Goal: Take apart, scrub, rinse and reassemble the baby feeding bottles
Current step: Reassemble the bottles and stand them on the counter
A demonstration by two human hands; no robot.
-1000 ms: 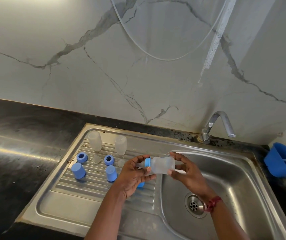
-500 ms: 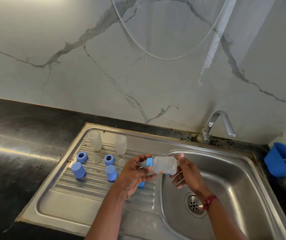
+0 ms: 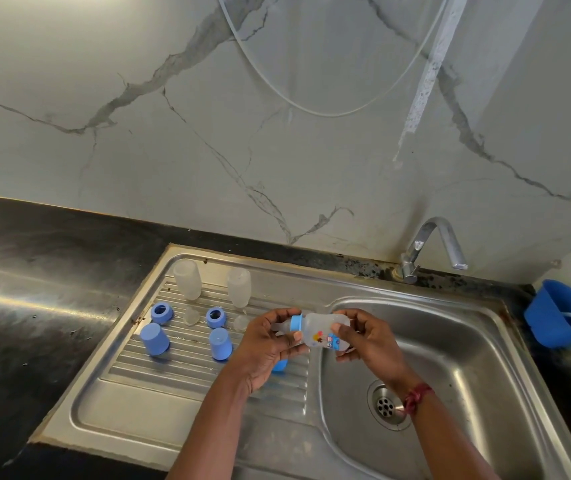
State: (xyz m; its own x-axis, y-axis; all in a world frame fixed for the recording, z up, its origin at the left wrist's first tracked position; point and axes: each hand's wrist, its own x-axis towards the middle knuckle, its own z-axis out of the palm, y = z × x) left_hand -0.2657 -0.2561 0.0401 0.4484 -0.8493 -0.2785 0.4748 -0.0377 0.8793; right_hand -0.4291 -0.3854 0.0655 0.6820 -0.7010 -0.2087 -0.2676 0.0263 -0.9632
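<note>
I hold a small clear baby bottle (image 3: pixel 322 332) sideways over the inner edge of the sink, its blue collar (image 3: pixel 296 323) and teat pointing left. My left hand (image 3: pixel 268 344) grips the collar end; my right hand (image 3: pixel 367 337) grips the bottle's body and base. A coloured print on the bottle faces up. On the ribbed drainboard (image 3: pixel 187 362) two clear bottle bodies (image 3: pixel 187 279) (image 3: pixel 239 286) stand upside down, with two blue collars (image 3: pixel 161 312) (image 3: pixel 215 317), two clear teats (image 3: pixel 190 315) (image 3: pixel 241 322) and two blue caps (image 3: pixel 154 338) (image 3: pixel 220 344). Another blue piece (image 3: pixel 280 365) peeks out under my left hand.
The steel sink basin (image 3: pixel 450 358) with its drain (image 3: pixel 386 405) lies below my right wrist. A tap (image 3: pixel 429 244) stands at the back. A blue tub (image 3: pixel 561 315) sits at the far right. Black countertop (image 3: pixel 28 289) stretches left; a marble wall rises behind.
My right hand let go of the bottle's base for a moment, then took hold of the body again. The bottle has turned, so its coloured print now faces up.
</note>
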